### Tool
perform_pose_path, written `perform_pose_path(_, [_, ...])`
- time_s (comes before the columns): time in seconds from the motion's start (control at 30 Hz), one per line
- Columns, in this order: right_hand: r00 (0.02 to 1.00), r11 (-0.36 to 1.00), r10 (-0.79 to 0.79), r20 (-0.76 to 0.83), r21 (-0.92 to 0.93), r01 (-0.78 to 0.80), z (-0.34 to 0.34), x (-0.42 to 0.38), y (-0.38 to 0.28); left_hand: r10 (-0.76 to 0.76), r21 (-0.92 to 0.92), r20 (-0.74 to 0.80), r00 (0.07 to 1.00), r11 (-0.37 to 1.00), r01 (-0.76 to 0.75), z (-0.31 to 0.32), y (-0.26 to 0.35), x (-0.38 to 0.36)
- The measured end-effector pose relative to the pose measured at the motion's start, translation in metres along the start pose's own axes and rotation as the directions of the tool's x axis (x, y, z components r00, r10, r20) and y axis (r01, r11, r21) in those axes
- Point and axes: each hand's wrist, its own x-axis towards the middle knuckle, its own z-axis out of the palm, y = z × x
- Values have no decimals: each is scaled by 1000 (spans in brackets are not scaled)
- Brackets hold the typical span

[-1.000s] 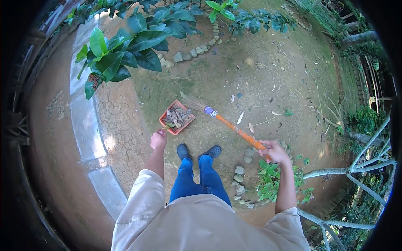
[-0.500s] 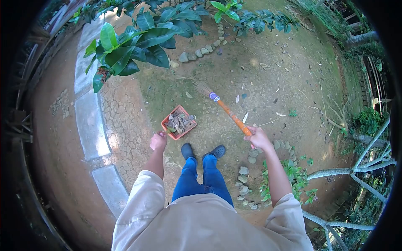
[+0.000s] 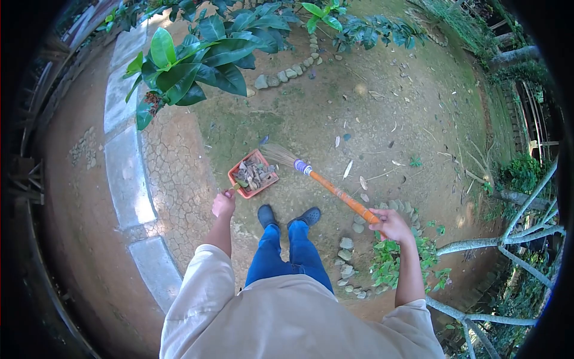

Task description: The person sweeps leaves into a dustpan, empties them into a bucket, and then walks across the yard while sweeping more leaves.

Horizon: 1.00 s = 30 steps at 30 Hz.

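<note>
An orange dustpan [image 3: 244, 192] rests low over the ground in front of my feet, and my left hand [image 3: 224, 204] is closed round its handle. Dry leaves [image 3: 256, 173] are heaped inside it. My right hand [image 3: 391, 225] grips the end of a broom's orange handle [image 3: 341, 192], which has a purple and white binding near the bristles. The broom's bristles [image 3: 278, 154] reach the dustpan's upper right edge. A dark leaf [image 3: 264, 140] lies at the tips of the bristles.
Leafy branches [image 3: 203, 66] hang across the upper left. Concrete slabs [image 3: 125, 173] run along the left side. Stones [image 3: 345, 256] edge a small plant [image 3: 412, 257] at lower right, beside pale bare branches [image 3: 472, 245]. Scattered leaves [image 3: 348, 169] lie on the soil.
My right hand has moved right and toward me. The broom's bristles have swung down and left to the dustpan's edge. The dustpan has barely shifted.
</note>
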Motion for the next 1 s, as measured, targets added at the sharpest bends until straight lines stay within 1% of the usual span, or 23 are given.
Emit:
perform_pose_path(0.13, [997,999,-26,-68,-31,24,10,12,10,2,6,12,1000,1000,-2,-6,5,-6])
perform_pose_path(0.23, [990,994,-57,-127,-95,45,20,34,6,13,10,18,1000,1000,-13,-12,5,-10])
perform_pose_path(0.33, [984,985,-105,-143,-155,82,34,56,-11,13,19,28,1000,1000,-13,-14,2,-11])
perform_pose_path(0.43, [979,972,-136,-151,-213,102,51,92,-12,-5,22,27,1000,1000,4,-10,-6,-9])
perform_pose_path(0.53, [984,946,-123,-129,-315,77,67,115,-17,-14,28,29,999,1000,13,-7,-14,-9])
perform_pose_path(0.63, [978,856,-186,-91,-503,116,64,102,-27,-15,17,37,999,1000,14,-8,-17,-11])
perform_pose_path(0.73, [998,882,-41,-41,-471,17,47,46,-53,-17,4,39,999,1000,17,-10,-20,-10])
perform_pose_path(0.87, [998,931,-25,-54,-366,3,26,-1,-33,-2,1,39,999,1000,2,-7,-24,-8])
perform_pose_path(1.0, [997,973,-15,-78,-230,-4,25,-8,-21,-3,51,19,1000,999,2,-17,-19,-14])
